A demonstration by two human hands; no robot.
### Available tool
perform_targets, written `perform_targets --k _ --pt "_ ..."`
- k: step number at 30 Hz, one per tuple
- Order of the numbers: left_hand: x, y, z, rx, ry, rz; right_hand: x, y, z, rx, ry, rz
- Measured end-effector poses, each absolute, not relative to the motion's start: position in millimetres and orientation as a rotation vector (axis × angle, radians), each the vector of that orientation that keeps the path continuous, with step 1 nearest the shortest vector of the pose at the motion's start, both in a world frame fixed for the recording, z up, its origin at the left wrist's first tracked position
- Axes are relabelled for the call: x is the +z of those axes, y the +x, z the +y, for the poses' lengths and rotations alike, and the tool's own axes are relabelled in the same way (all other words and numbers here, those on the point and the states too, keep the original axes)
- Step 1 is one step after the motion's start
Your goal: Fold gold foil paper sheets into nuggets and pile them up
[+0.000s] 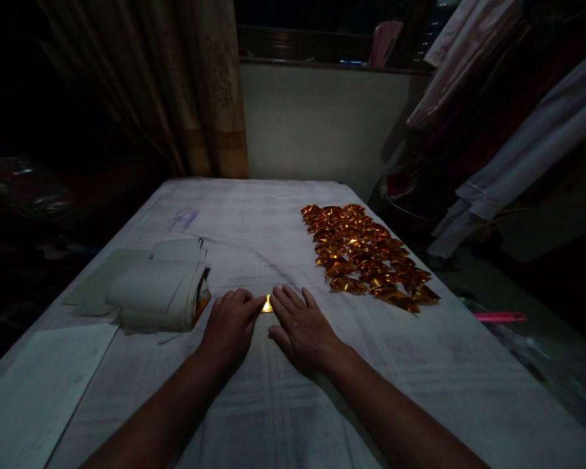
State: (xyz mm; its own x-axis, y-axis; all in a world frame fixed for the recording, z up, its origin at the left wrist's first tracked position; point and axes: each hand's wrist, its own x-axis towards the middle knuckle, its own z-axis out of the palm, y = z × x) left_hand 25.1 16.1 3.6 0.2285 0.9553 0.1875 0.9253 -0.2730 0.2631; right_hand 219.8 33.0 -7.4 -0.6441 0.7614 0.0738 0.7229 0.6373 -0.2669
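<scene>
A small piece of folded gold foil paper (pixel 267 304) lies flat on the table between my two hands. My left hand (pixel 230 324) is closed, with its fingers curled and the thumb and forefinger at the left end of the foil. Stretched out flat, my right hand (pixel 301 326) covers the right end of the foil with its fingertips, palm down. Part of the foil is hidden beneath the fingers. To the left of my left hand sits a stack of pale paper sheets (pixel 144 286), bent over, with gold showing at its right edge.
Several folded gold foil pieces (pixel 366 251) stand in rows at the table's right side. A white sheet or board (pixel 39 384) lies at the front left of the cloth-covered table (pixel 254 212). Beyond are a curtain (pixel 195 91), and hanging clothes (pixel 517 143) at right.
</scene>
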Motion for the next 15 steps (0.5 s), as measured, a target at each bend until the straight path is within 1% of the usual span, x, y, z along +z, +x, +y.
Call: perform_targets --k 5,11,15 --pt "5 23 14 0.440 2.428 1.831 -8 231 30 0.296 -1.395 -2.638" --pt "12 24 7 0.156 2.554 1.862 -4 235 27 0.293 -1.462 -2.631" --pt "15 15 -5 0.148 2.585 1.856 -3 234 26 0.281 -1.486 -2.621"
